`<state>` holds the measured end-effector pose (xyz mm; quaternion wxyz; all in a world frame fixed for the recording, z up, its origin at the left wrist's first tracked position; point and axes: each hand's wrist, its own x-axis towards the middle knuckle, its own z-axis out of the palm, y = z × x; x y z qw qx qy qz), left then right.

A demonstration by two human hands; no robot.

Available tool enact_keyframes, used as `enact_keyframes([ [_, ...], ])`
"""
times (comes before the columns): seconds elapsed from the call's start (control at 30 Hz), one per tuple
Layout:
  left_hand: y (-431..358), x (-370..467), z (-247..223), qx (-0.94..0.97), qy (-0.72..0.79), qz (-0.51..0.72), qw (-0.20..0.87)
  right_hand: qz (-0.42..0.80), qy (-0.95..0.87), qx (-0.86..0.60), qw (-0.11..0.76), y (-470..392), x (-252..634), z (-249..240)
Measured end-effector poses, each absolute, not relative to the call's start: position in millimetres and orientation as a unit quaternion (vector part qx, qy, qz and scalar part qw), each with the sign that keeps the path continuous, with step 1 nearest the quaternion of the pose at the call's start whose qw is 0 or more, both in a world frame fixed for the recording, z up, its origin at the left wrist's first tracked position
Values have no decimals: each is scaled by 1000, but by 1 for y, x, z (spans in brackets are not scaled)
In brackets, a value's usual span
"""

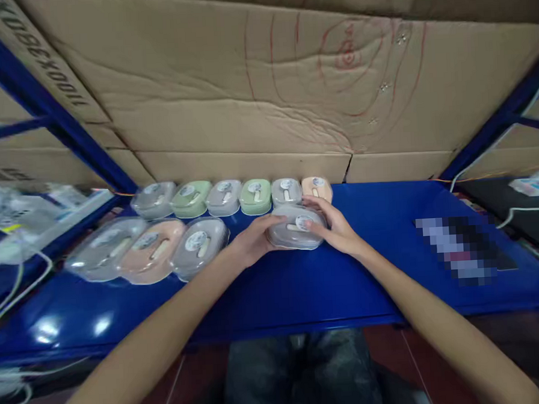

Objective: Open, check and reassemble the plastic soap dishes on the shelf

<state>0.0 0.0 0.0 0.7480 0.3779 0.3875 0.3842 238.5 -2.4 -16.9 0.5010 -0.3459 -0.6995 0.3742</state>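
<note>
Two-handed grip on a grey box. The left hand cupped its left side; the right hand gripped the opposite side, thumb over the lid, probably to keep it level. The box was in front of the back row's right end; contact with the table was unclear. Three front boxes stood leftward, apparently leaving working room.

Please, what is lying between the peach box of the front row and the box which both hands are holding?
Between the front peach box and the held box are a grey box and then the left hand, seen in the head view.
</note>
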Motion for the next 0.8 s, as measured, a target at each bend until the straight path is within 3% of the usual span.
enact_keyframes([
  [0.13,-1,-4,2,375,363,411,748,465,-611,-402,499,1,243,-13],
  [0.33,-2,-5,8,401,324,421,746,672,-474,-350,449,-6,239,-4],
  [0.8,-1,-3,6,423,356,405,728,700,-442,-335,450,-5,237,-7],
])
